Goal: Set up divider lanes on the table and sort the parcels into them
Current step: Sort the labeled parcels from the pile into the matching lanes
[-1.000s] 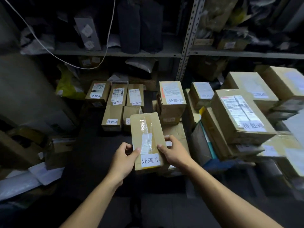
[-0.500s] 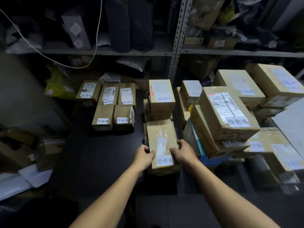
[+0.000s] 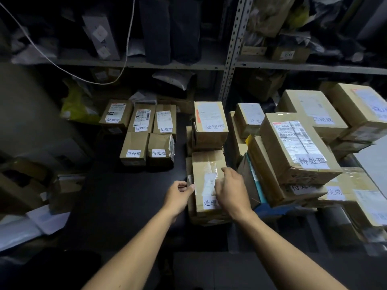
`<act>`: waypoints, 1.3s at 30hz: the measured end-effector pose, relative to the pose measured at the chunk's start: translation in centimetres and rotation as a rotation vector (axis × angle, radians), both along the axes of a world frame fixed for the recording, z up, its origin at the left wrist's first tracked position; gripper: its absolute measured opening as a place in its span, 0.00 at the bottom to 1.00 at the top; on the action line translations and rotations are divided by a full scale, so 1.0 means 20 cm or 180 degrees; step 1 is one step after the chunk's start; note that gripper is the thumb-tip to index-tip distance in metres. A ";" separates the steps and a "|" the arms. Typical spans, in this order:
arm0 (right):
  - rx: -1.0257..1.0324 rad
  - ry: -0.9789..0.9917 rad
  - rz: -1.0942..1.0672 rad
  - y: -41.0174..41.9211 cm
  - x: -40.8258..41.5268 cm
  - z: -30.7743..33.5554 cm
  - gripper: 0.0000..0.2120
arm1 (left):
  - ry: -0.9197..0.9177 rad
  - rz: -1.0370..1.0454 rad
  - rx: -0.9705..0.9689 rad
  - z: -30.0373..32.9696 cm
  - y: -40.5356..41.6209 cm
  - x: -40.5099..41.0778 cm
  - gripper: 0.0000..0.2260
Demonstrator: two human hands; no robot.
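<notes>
The parcel (image 3: 206, 181) has been set down and released, left hand (image 3: 178, 195) and right hand (image 3: 230, 190) loosened: this placement looks finished.

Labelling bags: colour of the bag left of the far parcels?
Yellow bag, seen in the head view, under the shelf.

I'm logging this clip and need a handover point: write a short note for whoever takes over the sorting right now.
Left hand: fingers at the left edge of the taped parcel; grip unclear.
Right hand: open, over the parcel's top.
That parcel sits on the middle stack, in front of another 处理中 box.
Done: five small boxes laid in rows at left.
Left: the pile at right, including the large 待处理 box. No dividers visible.
</notes>
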State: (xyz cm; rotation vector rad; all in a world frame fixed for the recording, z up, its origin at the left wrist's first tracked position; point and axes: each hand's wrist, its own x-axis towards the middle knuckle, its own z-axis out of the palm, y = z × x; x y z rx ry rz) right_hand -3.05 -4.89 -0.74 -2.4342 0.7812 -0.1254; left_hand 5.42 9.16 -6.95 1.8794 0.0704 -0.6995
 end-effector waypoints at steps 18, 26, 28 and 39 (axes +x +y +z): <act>0.1366 0.0595 0.0547 0.62 1.13 -0.28 0.18 | -0.0392 0.0794 0.0469 -0.16 0.67 1.00 0.14; 0.1369 0.0878 0.0346 0.71 1.48 -0.53 0.13 | -0.0069 0.0518 0.0460 -0.43 0.68 1.44 0.22; 0.1340 0.0884 0.0203 0.72 1.53 -0.54 0.13 | -0.0019 0.0463 0.0418 -0.46 0.67 1.48 0.21; 0.1906 0.0636 -0.0373 0.89 1.47 -0.59 0.12 | 0.0189 0.0586 0.0276 -0.43 0.80 1.37 0.10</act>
